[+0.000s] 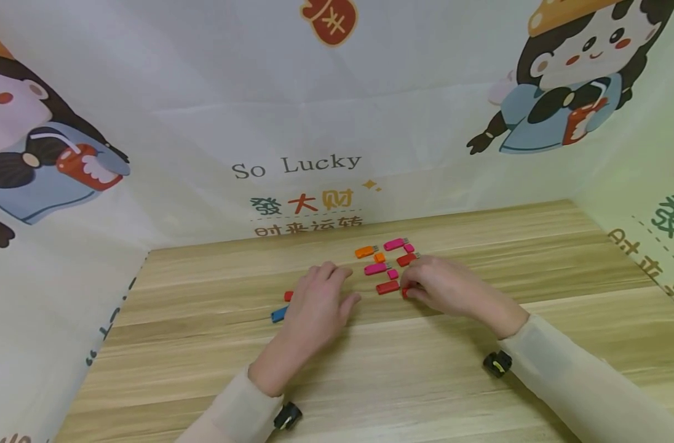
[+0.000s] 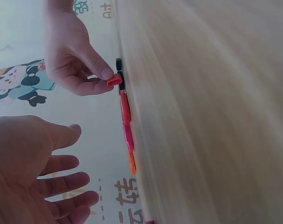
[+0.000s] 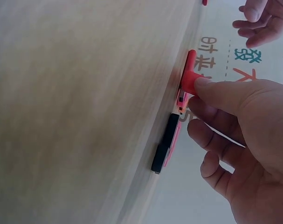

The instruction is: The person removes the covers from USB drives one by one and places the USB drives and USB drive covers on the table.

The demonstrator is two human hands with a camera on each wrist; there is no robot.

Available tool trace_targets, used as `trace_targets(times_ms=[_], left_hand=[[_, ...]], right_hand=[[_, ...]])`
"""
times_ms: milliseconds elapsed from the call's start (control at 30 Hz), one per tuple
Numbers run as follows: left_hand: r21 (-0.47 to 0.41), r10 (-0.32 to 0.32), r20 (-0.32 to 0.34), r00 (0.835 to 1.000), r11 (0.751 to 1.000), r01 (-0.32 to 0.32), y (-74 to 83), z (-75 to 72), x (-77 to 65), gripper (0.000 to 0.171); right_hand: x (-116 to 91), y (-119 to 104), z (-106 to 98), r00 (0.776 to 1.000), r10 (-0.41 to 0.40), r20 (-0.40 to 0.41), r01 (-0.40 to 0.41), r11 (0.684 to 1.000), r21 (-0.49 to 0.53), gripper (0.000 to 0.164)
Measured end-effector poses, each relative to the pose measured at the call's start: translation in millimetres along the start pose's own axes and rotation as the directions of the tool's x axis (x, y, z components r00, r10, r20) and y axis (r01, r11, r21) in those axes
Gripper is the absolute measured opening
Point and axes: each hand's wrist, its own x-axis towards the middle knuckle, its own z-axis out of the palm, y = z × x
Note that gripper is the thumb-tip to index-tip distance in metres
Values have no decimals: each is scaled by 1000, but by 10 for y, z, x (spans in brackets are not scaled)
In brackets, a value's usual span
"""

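**Between the fingers (image 3: 210, 112) of the right hand (image 1: 444, 284), a red cap (image 3: 189, 83)**

Thumb and forefinger pinch the cap. Just left of those fingertips lies a red USB stick (image 1: 387, 287); slightly beyond it, a pink stick (image 1: 376, 269) with a pink cap (image 1: 393, 274) beside it. Farther ahead of the fingers sit an orange stick (image 1: 364, 252) and an orange cap (image 1: 379, 258). The left hand (image 1: 317, 301) holds nothing, its fingers loosely spread; at its outer side, partly hidden, a blue stick (image 1: 278, 314) and a small red piece (image 1: 288, 296) rest on the wooden table (image 1: 381, 369).
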Motion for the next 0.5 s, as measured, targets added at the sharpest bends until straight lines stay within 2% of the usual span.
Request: trace_targets(times_ms=[500], left_hand=[[0,-18,-53,998,1000,18,-180,-131,-145,45]], right_hand=[[48,35,37,1000,-7,31,6,1000,19,5]])
